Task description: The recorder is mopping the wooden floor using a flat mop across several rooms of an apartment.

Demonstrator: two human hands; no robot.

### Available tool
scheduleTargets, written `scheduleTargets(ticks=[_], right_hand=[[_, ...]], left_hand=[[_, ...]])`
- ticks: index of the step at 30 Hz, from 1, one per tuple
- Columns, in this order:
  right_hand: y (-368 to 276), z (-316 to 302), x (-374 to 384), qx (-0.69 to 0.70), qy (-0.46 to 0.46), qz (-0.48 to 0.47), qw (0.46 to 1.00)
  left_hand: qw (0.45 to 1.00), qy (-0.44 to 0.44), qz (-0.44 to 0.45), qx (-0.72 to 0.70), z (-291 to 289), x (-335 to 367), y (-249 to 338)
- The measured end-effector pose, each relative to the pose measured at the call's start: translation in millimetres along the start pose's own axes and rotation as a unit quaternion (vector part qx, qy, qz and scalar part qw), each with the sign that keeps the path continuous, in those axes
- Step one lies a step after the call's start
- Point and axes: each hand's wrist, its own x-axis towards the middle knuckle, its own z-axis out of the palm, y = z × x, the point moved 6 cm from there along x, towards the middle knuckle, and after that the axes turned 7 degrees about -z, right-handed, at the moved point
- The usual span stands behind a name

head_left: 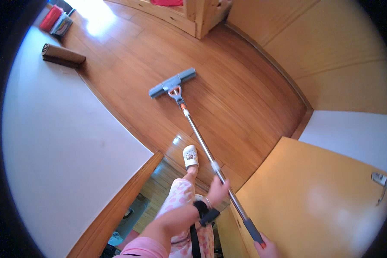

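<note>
A sponge mop (pixel 173 82) with a wide grey head and a silver pole lies across the middle of the view, its head on the wooden floor. My left hand (pixel 219 190) is closed around the pole below its white joint, slightly blurred. Lower right, my right hand (pixel 267 248) grips the dark grey handle at the pole's end, partly cut off by the view's edge. A dark band and a bracelet circle my left wrist. My foot in a white clog (pixel 190 156) stands left of the pole.
An open wooden door (pixel 305 193) with a metal handle stands at right, a white wall (pixel 73 129) at left. Wooden furniture (pixel 176 19) with drawers stands at the far side. A brown rolled object (pixel 63 56) juts out by the left wall, with red and clear bags (pixel 56 20) beyond.
</note>
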Motion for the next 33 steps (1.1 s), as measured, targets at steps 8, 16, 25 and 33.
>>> scheduleTargets(ticks=[8,16,25,33], right_hand=[[-143,68,185,-0.147,-0.086,-0.097,0.981],[-80,10,81,-0.011,0.014,-0.094,0.995],[5,-111,-46,-0.124,-0.086,0.124,0.981],[-108,-183,133,-0.210,-0.119,-0.060,0.968]], left_hand=[[0.990,0.110,0.052,0.070,-168,161,148],[0.968,0.016,-0.064,0.243,-55,56,103],[0.948,-0.276,-0.120,0.106,115,-78,22],[0.998,-0.013,0.065,0.007,117,71,176]])
